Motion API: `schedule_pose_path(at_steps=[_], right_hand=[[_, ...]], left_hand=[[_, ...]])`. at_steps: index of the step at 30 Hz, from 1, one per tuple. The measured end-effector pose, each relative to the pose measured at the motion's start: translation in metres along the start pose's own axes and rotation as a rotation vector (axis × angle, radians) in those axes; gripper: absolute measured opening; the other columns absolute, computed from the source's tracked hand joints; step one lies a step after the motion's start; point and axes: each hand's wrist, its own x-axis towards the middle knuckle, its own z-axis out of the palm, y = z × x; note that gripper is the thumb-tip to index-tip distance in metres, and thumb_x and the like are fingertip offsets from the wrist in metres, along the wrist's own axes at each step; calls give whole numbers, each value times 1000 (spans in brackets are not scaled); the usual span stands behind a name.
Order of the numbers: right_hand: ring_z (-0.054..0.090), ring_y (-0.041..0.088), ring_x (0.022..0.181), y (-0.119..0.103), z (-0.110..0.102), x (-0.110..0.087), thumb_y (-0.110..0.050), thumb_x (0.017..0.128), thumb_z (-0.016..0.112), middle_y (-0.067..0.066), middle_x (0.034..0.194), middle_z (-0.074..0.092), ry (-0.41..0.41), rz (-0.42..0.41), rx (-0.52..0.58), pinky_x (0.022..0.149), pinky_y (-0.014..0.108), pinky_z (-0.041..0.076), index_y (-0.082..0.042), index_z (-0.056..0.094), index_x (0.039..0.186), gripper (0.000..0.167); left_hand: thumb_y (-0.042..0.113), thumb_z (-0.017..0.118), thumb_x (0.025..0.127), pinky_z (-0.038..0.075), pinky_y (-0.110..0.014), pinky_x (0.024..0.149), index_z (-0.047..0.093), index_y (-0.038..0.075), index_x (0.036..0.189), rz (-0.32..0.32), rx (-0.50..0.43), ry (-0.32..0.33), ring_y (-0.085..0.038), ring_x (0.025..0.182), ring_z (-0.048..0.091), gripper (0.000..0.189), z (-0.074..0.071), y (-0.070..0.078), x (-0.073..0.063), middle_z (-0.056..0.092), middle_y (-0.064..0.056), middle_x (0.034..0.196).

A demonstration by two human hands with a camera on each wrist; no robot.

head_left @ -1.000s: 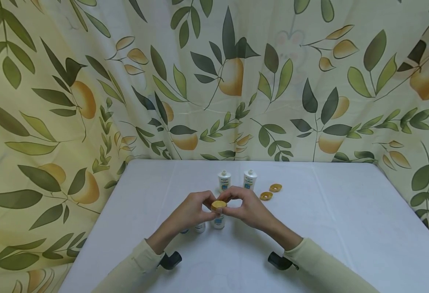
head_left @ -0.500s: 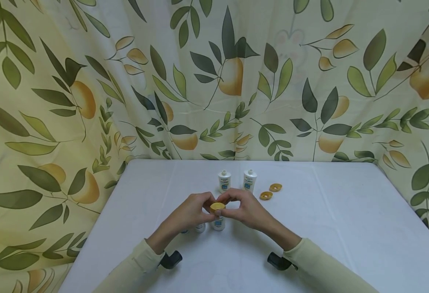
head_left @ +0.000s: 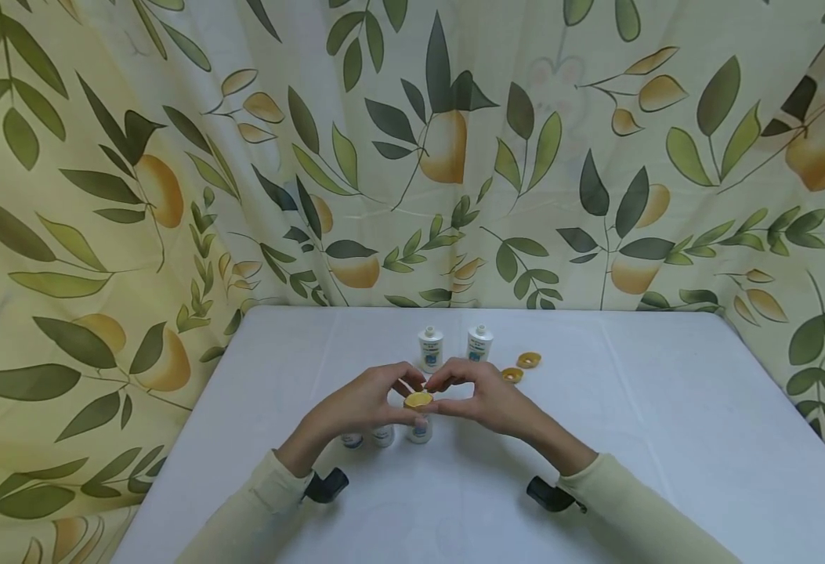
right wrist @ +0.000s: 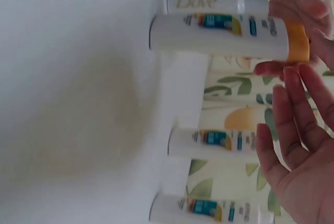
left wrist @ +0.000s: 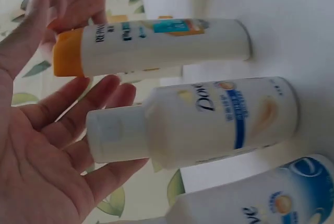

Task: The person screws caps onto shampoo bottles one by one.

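Observation:
A white toiletry bottle (head_left: 420, 430) stands upright near the middle of the table, its orange cap (head_left: 418, 400) on top. Around the cap's left side is my left hand (head_left: 366, 398), fingers spread and slightly apart from it in the left wrist view. My right hand (head_left: 488, 398) is at the cap's right side, fingers extended, thumb tip close to its edge; whether it touches is unclear. Beside this bottle stand a white Dove bottle (left wrist: 224, 122) and another bottle with a blue-marked base (left wrist: 261, 195), both partly behind my left hand in the head view.
Two matching bottles without orange caps (head_left: 431, 348) stand farther back, one left (right wrist: 209, 141) and one right. Two orange caps (head_left: 529, 359) lie to their right. A white cloth covers the table (head_left: 631, 407), and a leaf-patterned curtain (head_left: 398, 196) hangs behind.
Both hands held the orange cap earlier; now their fingers have loosened and spread from it. My forearms have moved slightly outward, and the near-left bottles show more. The bottle stays upright.

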Motion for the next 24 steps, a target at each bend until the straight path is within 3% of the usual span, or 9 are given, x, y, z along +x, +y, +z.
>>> schedule_pose_path(at_steps=[4, 9, 13, 17, 24], right_hand=[[66, 19, 106, 5, -9, -3, -36, 87, 81, -11, 109, 70, 13, 21, -16, 94, 53, 55, -23, 71, 109, 28], [67, 22, 105, 11, -22, -6, -36, 86, 83, -5, 108, 72, 54, 53, -73, 92, 45, 55, -27, 71, 107, 26], [67, 25, 103, 19, -32, -9, -36, 86, 82, -4, 107, 72, 81, 67, -120, 87, 41, 55, -25, 71, 108, 27], [67, 24, 102, 31, -41, -13, -35, 86, 82, -5, 107, 72, 109, 81, -166, 86, 48, 57, -23, 72, 108, 28], [68, 30, 102, 48, -58, -19, -23, 84, 84, 6, 108, 73, 142, 95, -203, 95, 55, 56, -11, 72, 113, 33]], left_hand=[[39, 83, 85, 53, -49, 101, 57, 13, 133, 31, -41, -4, -20, 116, 63, 60, -6, 3, 2, 64, -3, 129], [35, 80, 89, 50, -46, 106, 57, 15, 134, 19, -101, 9, -18, 119, 62, 55, -16, 9, 6, 62, 2, 130], [32, 77, 92, 51, -45, 105, 56, 11, 135, 45, -152, 30, -21, 120, 62, 52, -23, 10, 12, 61, -4, 132], [30, 74, 94, 55, -42, 100, 54, 7, 139, 51, -173, 70, -23, 120, 62, 54, -30, 12, 17, 60, -11, 136], [29, 76, 93, 57, -38, 94, 57, 7, 135, 43, -168, 181, -24, 118, 64, 51, -37, 15, 30, 63, -11, 133]])
